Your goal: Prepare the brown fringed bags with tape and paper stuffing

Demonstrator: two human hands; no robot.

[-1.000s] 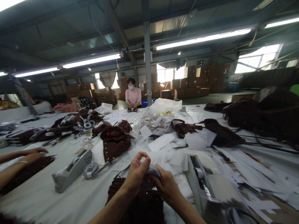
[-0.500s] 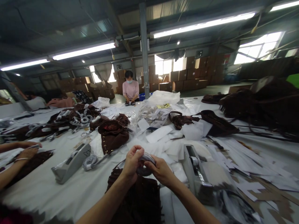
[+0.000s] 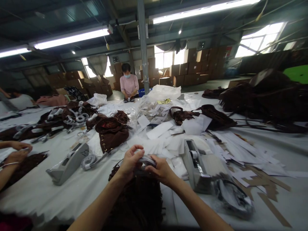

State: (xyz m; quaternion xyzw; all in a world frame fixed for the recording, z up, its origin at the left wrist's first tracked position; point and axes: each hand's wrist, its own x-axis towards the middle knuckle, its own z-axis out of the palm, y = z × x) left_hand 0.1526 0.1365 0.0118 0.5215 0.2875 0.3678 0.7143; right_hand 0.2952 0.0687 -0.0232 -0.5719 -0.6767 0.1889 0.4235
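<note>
Fingers of the left hand (image 3: pixel 128 163) curl in, thumb drawn close to the bent index finger, around the left side of a ring-shaped coil of grey, plastic-looking strap (image 3: pixel 145 158). The right hand (image 3: pixel 162 170) pinches the coil's right side, thumb in front, leaving little gap. That makes two hands on one coil, in the lower centre of the frame. Just beneath them, at bottom centre, lies one dark brown, fringed bag (image 3: pixel 141 199), its details lost in shadow.

Two grey, wedge-shaped tape dispensers flank the hands: one at lower left (image 3: pixel 68 165), one right of centre (image 3: pixel 197 170). Beside the left one rests a second grey coil (image 3: pixel 89 161). At lower right, near the other dispenser, is one dark, looped strap in clear plastic (image 3: pixel 232 197).

Farther out, left of centre, one brown drawstring bag (image 3: pixel 113 136) shows a reddish inside. In the middle sits one clear plastic sack of pale scraps (image 3: pixel 154 110), bearing one yellow label (image 3: pixel 164 101). White sheets, too many to count, spread rightward. A dark brown heap (image 3: pixel 264 99) fills the right edge.

At the left edge, a co-worker's two hands (image 3: pixel 18 154) meet above dark brown material (image 3: pixel 29 166). One person in a pink top (image 3: pixel 129 84) stands upper centre.
</note>
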